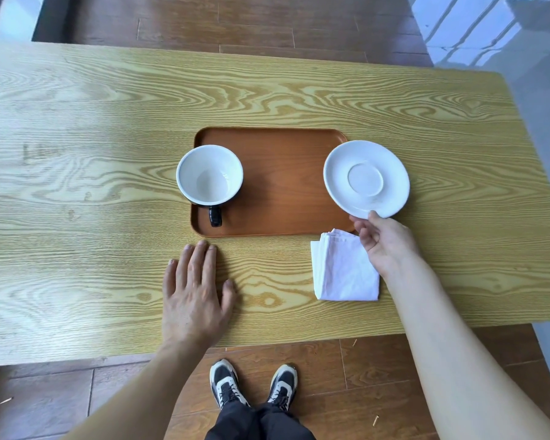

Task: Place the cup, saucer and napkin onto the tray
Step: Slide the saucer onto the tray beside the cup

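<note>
**Saucer held at the tray's right edge, cup on the tray, napkin on the tabletop**

Wood-grain tabletop in pale yellow fills most of the view, with dark brown floor planks beyond its far edge and below its near edge. At the middle of the tabletop lies a brown rectangular tray with rounded corners. An empty cup, white inside and dark outside, stands upright at the left end of the tray, its dark handle pointing toward the person.

The right hand holds a white saucer by its near rim, thumb on top and the fingers closed under the edge. The saucer is tilted, so that its face shows, and it overlaps the tray's right edge; whether it touches the tray cannot be told. Just below the saucer and partly under the right hand, a folded white napkin lies on the tabletop, outside the tray near its front right corner.

The left hand rests palm down on the tabletop just in front of the tray's left corner, its fingers spread flat and holding nothing. A pair of black and white sneakers stands on the floor below the tabletop's near edge.
</note>
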